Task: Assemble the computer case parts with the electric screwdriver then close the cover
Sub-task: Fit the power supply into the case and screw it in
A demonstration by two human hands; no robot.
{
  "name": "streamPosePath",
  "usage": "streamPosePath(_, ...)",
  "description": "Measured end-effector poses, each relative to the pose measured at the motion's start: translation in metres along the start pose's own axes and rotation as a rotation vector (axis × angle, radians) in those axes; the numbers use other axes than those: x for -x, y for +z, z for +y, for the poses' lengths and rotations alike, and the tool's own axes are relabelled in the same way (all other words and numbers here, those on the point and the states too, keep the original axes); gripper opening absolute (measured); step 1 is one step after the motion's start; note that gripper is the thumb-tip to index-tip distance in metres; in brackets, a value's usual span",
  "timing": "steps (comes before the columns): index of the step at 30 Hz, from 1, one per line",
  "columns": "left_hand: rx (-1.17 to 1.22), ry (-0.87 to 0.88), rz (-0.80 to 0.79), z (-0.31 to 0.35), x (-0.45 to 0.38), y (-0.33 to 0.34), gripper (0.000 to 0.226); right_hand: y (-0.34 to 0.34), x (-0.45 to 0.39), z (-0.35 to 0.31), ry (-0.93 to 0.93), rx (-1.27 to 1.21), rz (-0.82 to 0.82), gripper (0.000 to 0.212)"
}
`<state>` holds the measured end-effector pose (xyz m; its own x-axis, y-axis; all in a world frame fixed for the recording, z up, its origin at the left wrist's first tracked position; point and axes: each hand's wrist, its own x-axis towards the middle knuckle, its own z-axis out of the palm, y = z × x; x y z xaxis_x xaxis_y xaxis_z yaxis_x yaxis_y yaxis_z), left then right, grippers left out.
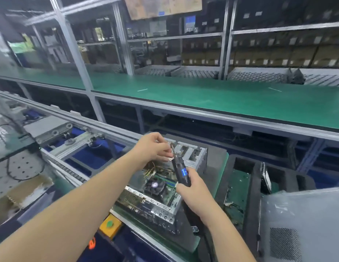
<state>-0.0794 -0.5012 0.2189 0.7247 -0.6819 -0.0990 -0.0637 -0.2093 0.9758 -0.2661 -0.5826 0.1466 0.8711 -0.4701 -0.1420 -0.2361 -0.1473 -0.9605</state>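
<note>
My right hand [195, 193] grips the electric screwdriver [181, 172]; my left hand [155, 146] pinches something tiny at its tip — over the open computer case [161, 188]. Beyond my hands: green workbench [212, 95], box-stacked shelves [278, 53].

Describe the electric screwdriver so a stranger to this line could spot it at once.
Find the open computer case on the conveyor, in front of the green bench. Over its far end the right hand grips the electric screwdriver: a slim black wand, the only thing there with a lit blue display.
</note>
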Motion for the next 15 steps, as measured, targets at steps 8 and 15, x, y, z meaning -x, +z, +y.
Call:
streamPosePath(8, -0.202, -0.042, -0.248, 0.017, 0.039, -0.110, 0.018, 0.065, 0.009, -0.032, -0.105, 0.224, -0.073, 0.044)
streamPosePath(15, -0.398, -0.035, -0.331, 0.012, 0.048, -0.198, 0.012, 0.146, 0.009, -0.055, -0.134, 0.356, -0.037, 0.053)
